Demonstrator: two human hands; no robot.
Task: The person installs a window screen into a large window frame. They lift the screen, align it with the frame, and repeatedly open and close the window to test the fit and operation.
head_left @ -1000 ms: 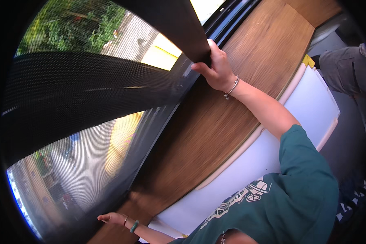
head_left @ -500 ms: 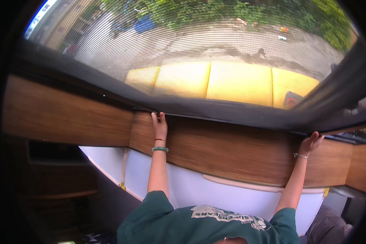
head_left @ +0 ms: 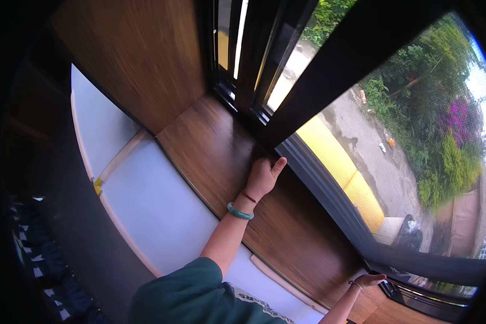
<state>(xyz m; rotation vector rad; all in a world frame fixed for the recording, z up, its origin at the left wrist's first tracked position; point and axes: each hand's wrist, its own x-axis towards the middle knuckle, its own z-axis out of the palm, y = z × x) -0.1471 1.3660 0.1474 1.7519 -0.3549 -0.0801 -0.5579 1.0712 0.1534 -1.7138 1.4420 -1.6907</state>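
A dark-framed window screen [head_left: 416, 178] fills the right side, its fine mesh showing the outdoors. At the near corner of its lower frame [head_left: 329, 200] is my left hand [head_left: 263, 177], thumb stretched out toward the frame. The other fingers are bent and partly in shadow, so the contact is unclear. A green bangle [head_left: 240, 211] and a red beaded bracelet circle that wrist. Farther along, beside the frame's other lower corner, my right hand [head_left: 371, 279] has its fingers extended. Nothing is visible in either palm. Both arms reach over the brown wood-grain sill [head_left: 291, 232].
Black window tracks and uprights [head_left: 254, 59] stand left of the screen. A wood-grain side panel [head_left: 140, 54] meets the sill. Below it lies a white surface [head_left: 151, 200] with pale edging [head_left: 121, 240]. Outside are a yellow padded surface [head_left: 335, 162], pavement and shrubs.
The view has turned and tilted, bringing the window's left uprights into sight. My left hand now lies farther from the sill's left corner. My right hand stays by the screen's far lower corner.
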